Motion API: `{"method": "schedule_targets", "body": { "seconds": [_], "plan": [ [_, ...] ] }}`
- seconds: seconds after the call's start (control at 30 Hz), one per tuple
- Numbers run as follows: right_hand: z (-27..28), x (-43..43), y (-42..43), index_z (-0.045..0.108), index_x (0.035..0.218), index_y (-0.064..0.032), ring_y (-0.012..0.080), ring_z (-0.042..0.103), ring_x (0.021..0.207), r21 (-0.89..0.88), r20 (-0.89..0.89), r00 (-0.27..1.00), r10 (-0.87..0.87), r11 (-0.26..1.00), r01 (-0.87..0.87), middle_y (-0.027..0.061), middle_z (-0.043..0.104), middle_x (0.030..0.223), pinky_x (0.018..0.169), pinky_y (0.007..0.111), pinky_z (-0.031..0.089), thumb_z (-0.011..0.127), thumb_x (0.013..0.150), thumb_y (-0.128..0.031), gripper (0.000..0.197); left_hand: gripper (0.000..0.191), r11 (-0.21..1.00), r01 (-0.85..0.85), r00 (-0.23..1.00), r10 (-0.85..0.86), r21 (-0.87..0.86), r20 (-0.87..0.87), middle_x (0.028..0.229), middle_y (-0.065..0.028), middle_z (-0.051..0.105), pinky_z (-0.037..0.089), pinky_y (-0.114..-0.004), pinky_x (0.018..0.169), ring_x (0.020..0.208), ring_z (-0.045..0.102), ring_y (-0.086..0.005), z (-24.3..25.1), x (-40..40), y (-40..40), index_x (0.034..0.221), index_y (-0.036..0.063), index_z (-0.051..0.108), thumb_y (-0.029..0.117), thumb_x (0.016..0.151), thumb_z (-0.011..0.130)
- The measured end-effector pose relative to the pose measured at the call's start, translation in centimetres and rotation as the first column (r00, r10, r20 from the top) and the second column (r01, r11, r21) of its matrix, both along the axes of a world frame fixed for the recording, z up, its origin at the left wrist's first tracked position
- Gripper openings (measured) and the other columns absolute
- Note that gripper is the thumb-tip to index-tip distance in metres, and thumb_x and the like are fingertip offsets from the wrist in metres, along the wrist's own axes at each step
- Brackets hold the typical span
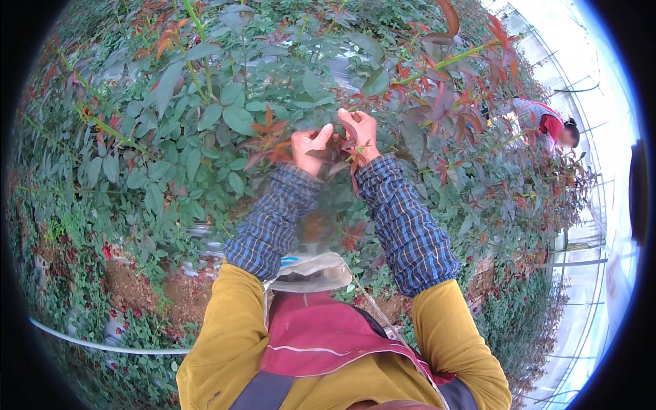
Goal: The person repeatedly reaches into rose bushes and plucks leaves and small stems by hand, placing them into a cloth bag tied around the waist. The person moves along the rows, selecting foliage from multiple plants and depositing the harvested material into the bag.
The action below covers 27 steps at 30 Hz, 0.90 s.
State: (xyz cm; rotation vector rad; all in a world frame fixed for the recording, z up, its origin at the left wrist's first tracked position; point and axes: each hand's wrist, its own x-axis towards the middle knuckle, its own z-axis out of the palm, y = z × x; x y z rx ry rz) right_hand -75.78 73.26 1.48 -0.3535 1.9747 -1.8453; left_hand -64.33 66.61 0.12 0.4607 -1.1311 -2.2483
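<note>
Both of my hands are raised together among rose bushes, thumbs up and fingers curled. My left hand (pixel 309 147) is closed at a young rose shoot (pixel 353 154) with dark red leaves. My right hand (pixel 365 134) grips the same reddish growth, a little farther out, with leaves hanging in front of its palm. The leaves hide what exactly lies between the fingertips. Below my forearms, a pale open bag (pixel 320 277) hangs at my front by a cord, over a magenta apron (pixel 318 333).
Thorny rose stems (pixel 441 64) reach in from the upper right, others (pixel 118 134) from the left. A white pipe or hose (pixel 107 347) crosses at lower left, near bare soil (pixel 133 287) with fallen red petals. Another person (pixel 546 120) bends over plants by the greenhouse wall (pixel 584 205).
</note>
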Motion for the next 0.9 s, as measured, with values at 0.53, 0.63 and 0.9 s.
{"method": "schedule_targets", "body": {
  "seconds": [0.53,0.63,0.9],
  "plan": [
    [0.7,-0.4,1.0,0.057,0.094,-0.0002,0.0175,0.06,0.067,-0.092,0.251,0.966,0.061,0.995,-0.039,0.0057,0.061,0.082,0.053,0.035,0.051,0.068,0.079,-0.011,0.021,0.029,0.995,-0.01,1.0,0.012,-0.097,0.018,0.069,-0.0078,0.066,0.045,-0.025,0.05,0.056,0.058,-0.0105,-1.1,-0.3,-0.3,0.076,-0.0059,0.067,0.021,0.085,0.066],
    [0.9,-0.1,1.4,0.058,0.095,-0.0023,0.0177,0.06,0.066,-0.166,0.359,0.926,0.115,0.984,-0.058,0.0049,0.061,0.082,0.052,0.033,0.051,0.068,0.08,-0.013,0.021,0.03,0.991,-0.025,0.996,0.035,-0.129,0.077,0.071,-0.0101,0.067,0.046,-0.025,0.051,0.058,0.06,-0.0114,-1.0,0.0,-0.7,0.075,-0.0058,0.066,0.022,0.085,0.066],
    [-2.9,-2.2,2.4,0.055,0.105,-0.0069,0.02,0.06,0.073,-0.016,0.159,0.985,-0.069,0.997,0.073,0.0032,0.058,0.088,0.062,0.025,0.049,0.053,0.09,-0.021,0.021,0.032,0.969,-0.196,0.978,0.204,-0.148,0.035,0.059,0.0069,0.045,0.03,-0.024,0.048,0.055,0.035,-0.0042,-1.7,-0.8,-1.7,0.063,0.0005,0.057,0.022,0.083,0.07]
  ]
}}
